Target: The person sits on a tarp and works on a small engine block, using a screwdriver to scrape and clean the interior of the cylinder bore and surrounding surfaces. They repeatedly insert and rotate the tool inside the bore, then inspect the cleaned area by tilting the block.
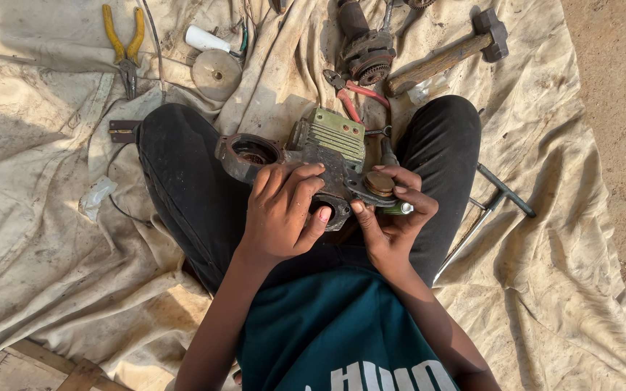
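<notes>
Grey-green metal housing point(313, 156) resting on the lap, gripped by the left hand point(282, 210); right hand point(393, 213) clasps a brass-capped part point(380, 183) at its right.

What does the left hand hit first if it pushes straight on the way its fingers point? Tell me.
The left hand already rests on the metal housing in the lap, fingers pointing up the picture. Going straight on, it would slide along that housing toward the green ribbed cover; depth is hard to judge.

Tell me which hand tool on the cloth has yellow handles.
The pliers at the far left of the cloth. The hammer at the far right has a wooden handle, and the T-handle wrench by the knee is bare dark metal.
</notes>
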